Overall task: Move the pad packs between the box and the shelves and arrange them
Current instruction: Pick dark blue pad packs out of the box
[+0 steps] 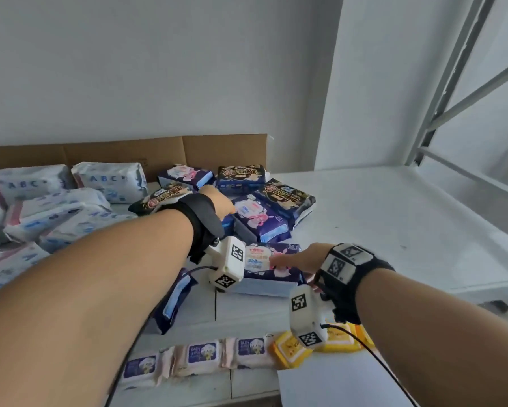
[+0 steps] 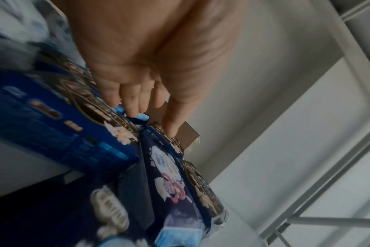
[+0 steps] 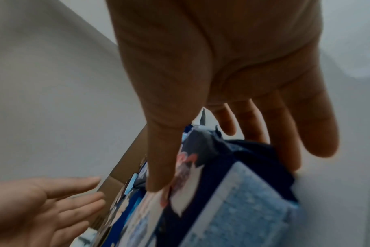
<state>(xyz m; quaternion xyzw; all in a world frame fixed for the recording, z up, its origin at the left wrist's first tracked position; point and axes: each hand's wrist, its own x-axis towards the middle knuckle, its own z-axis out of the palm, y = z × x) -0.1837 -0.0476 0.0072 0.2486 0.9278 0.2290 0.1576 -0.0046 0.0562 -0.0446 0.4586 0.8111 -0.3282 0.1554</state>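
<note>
A heap of dark pad packs lies on the white shelf (image 1: pixel 394 218) beside the cardboard box (image 1: pixel 129 151). My right hand (image 1: pixel 299 259) (image 3: pixel 222 150) grips the nearest navy floral pack (image 1: pixel 264 265) (image 3: pixel 232 200), thumb on its printed top and fingers down its far side. My left hand (image 1: pixel 217 201) (image 2: pixel 150 117) reaches over the heap with straight fingers. Its index fingertip touches a black-and-gold pack (image 2: pixel 171 142), and it holds nothing. Another black-and-gold pack (image 1: pixel 161 198) lies under that wrist. A second navy floral pack (image 1: pixel 255 212) (image 2: pixel 167 175) lies in the middle.
White ABC packs (image 1: pixel 108 180) fill the box at the left. One navy pack (image 1: pixel 173 298) stands on edge under my left forearm. Purple wipe packs (image 1: pixel 200 353) and yellow packs (image 1: pixel 291 348) line a lower level. Grey shelf struts (image 1: pixel 452 113) rise at the right.
</note>
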